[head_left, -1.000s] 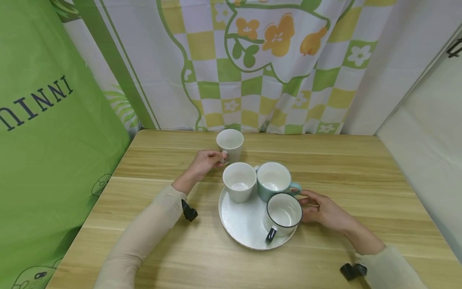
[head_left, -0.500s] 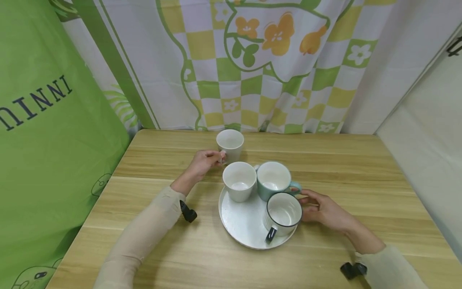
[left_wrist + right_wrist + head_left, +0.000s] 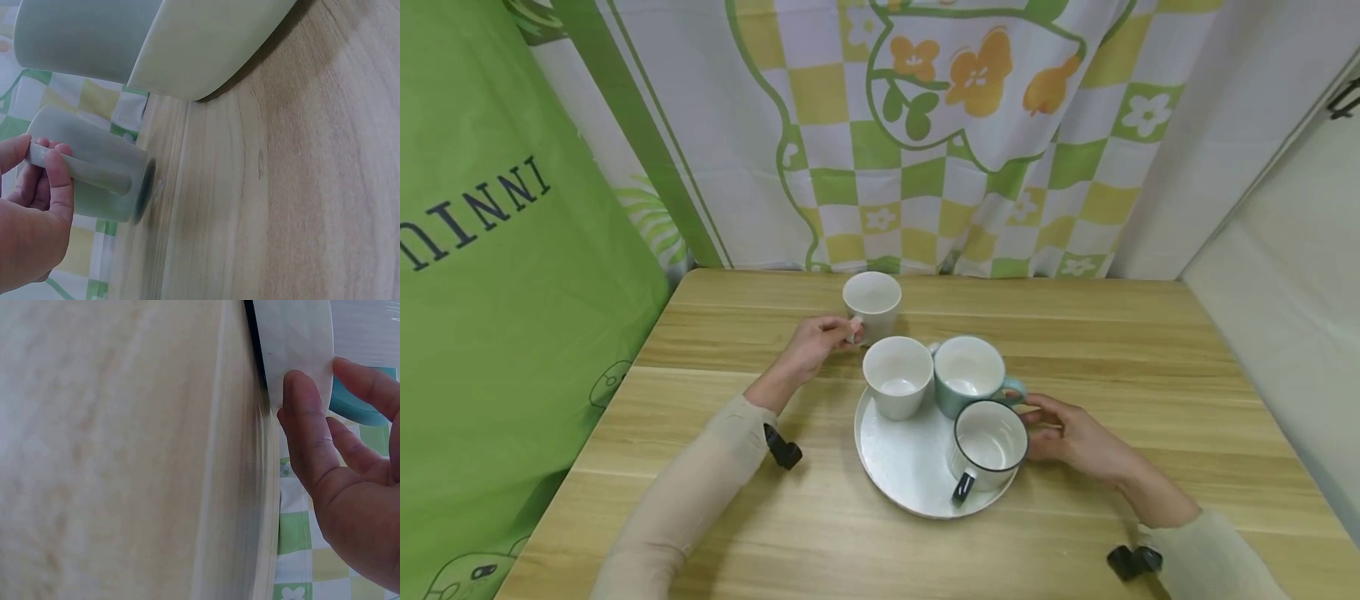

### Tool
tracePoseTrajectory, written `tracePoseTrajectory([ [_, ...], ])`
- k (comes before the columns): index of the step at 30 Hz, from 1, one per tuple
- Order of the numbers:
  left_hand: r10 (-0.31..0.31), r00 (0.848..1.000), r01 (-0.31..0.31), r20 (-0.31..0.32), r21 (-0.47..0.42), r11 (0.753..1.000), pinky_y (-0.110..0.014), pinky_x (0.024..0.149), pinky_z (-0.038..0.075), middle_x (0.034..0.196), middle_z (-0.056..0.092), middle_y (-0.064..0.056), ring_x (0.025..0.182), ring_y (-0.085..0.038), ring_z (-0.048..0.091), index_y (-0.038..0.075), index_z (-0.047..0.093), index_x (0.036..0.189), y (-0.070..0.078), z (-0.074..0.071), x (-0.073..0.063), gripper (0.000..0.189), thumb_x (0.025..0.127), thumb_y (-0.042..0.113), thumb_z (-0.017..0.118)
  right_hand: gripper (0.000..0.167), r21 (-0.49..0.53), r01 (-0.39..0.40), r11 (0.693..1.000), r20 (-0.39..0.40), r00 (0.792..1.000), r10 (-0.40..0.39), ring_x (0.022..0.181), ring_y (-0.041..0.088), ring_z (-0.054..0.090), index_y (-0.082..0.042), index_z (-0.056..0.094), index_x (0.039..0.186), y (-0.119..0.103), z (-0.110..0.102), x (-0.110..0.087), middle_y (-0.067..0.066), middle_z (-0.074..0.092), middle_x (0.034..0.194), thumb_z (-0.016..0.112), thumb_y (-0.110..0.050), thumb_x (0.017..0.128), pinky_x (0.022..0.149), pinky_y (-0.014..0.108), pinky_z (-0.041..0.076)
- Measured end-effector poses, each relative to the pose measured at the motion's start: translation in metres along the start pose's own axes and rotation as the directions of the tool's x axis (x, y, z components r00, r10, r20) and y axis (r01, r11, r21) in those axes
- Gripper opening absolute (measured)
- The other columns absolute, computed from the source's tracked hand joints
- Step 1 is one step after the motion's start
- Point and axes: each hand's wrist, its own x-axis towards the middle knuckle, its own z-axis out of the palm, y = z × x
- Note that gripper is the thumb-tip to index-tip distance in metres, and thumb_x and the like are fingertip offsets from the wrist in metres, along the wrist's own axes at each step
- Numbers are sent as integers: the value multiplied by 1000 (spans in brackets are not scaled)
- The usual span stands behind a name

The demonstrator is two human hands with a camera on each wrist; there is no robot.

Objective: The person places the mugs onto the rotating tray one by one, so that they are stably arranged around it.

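Observation:
My left hand [image 3: 820,343] pinches the handle [image 3: 94,174] of a pale mug [image 3: 874,321] between thumb and fingers, behind the tray. The mug is upright, its base close over the tabletop. My right hand [image 3: 1078,437] touches the right side of a round white tray [image 3: 906,467] with loosely extended fingers; in the right wrist view, fingertips [image 3: 303,387] lie against the tray's wall [image 3: 297,340]. On the tray stand a plain white mug [image 3: 895,392], a teal mug [image 3: 951,398] with a white inside, and a white mug [image 3: 977,473] with a black rim and black-tipped handle.
A wooden table [image 3: 760,533] carries everything. A patterned curtain [image 3: 925,183] hangs along its back edge, a green cloth [image 3: 535,350] stands at the left, and a pale wall [image 3: 1292,275] at the right.
The pale mug in my left hand has shifted slightly left and towards me, the left forearm with it. My right hand, the tray and its three mugs look unmoved.

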Motion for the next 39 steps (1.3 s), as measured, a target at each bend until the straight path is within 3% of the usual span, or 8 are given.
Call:
tracePoseTrajectory([
  [6,43,999,-43,8,-29,999,-25,84,55,83,71,4,89,-9,66,-7,71,101,1,-4,-7,22,97,14,66,82,-12,5,1000,0,1000,-5,115,34,64,9,22,152,0,0,0,35,51,137,72,-12,91,86,23,54],
  [13,65,998,-64,14,-27,998,-35,90,54,84,72,4,90,-8,66,6,73,92,5,-9,-16,13,98,15,65,82,-12,4,1000,-1,1000,-4,115,34,64,9,22,152,1,0,0,35,51,137,72,-12,91,86,24,55],
  [28,94,996,-94,10,-18,995,-29,87,54,82,73,6,89,-9,64,13,74,89,23,-20,-39,13,98,17,66,81,-22,6,1000,-5,1000,-6,114,32,65,8,25,152,1,0,1,35,52,137,73,-13,90,85,22,54],
  [39,121,991,-119,55,-30,992,-23,84,52,85,72,6,94,-10,62,13,72,87,36,-21,-59,16,99,16,63,81,-3,9,1000,0,1000,-9,114,32,65,8,24,152,0,0,0,35,51,137,73,-12,90,85,21,54],
])
